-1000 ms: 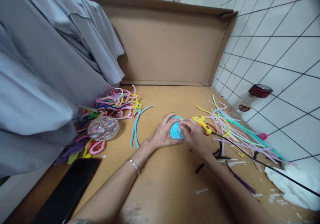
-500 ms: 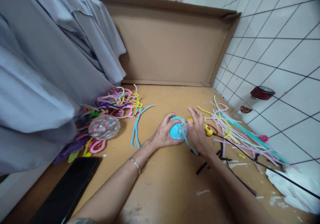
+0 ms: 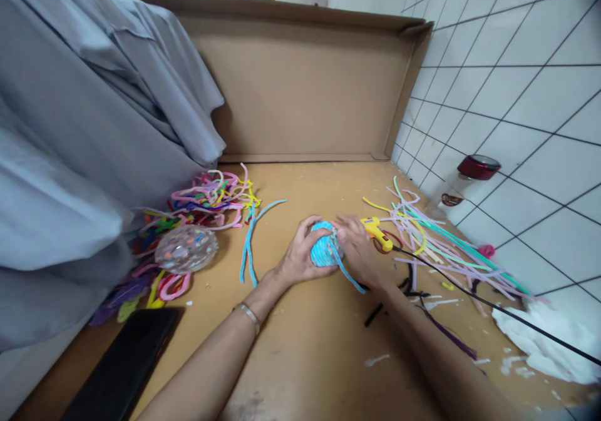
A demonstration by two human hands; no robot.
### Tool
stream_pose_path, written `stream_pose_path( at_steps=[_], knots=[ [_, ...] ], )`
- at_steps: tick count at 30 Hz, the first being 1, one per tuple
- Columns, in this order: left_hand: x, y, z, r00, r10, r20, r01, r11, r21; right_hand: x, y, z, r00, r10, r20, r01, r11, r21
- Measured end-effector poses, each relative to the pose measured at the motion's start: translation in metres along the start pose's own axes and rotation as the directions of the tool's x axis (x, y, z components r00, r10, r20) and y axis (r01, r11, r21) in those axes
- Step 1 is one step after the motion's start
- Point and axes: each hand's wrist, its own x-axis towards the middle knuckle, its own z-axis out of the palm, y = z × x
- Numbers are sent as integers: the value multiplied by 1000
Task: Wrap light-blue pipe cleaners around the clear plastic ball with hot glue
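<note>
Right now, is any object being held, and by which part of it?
Yes: the blue-wrapped ball, gripped around its left side by the left hand; the right hand is at its right side.

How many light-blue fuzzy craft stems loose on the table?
2, touching: left stem, right stem, both left of the left hand. Multicoloured stem pile may hide more.

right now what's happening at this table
A person's left hand grips a ball wrapped in blue pipe cleaner, while the right hand is at its other side. A loose blue end hangs from the ball. A yellow glue gun lies just beyond the right hand. Two blue strips lie to the left, near a clear, speckled round object.
</note>
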Motion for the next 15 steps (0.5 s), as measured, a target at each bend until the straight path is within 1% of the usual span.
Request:
stream_pose_path(
  at_steps=[1, 2, 3, 6, 9, 10, 12, 14, 15],
  knots=[
    [0, -1, 0, 1000, 13, -13, -13, 1000, -7, -1, 0, 1, 1000, -16, 22, 16, 1000, -8],
    [0, -1, 0, 999, 26, -25, -26, 1000, -14, -1, 0, 2, 1000, -26, 15, 26, 1000, -2],
    [0, -2, 0, 999, 35, -38, -36, 999, -22, -2, -1, 2, 1000, -26, -16, 27, 1000, 14],
    [0, -3, -1, 997, 26, -67, -29, 999, -42, -3, -3, 1, 993, 21, -117, -10, 996, 94],
    [0, -4, -1, 998, -12, -57, 10, 1000, -28, -4, 0, 3, 991, 73, -116, -58, 991, 123],
    [-1, -4, -1, 999, -26, -45, 25, 999, -22, -4, 2, 5, 993, 64, -95, -54, 993, 108],
    [-1, -4, -1, 998, -56, -26, 56, 998, -27, -5, 8, 12, 999, 2, -47, 1, 997, 80],
    [-2, -4, 0, 997, -74, -31, 72, 996, -47, -6, 13, 19, 997, -75, -18, 77, 992, 101],
    [-2, -5, 1, 997, -73, -39, 71, 996, -52, -6, 15, 21, 996, -91, -24, 93, 987, 128]
  ],
)
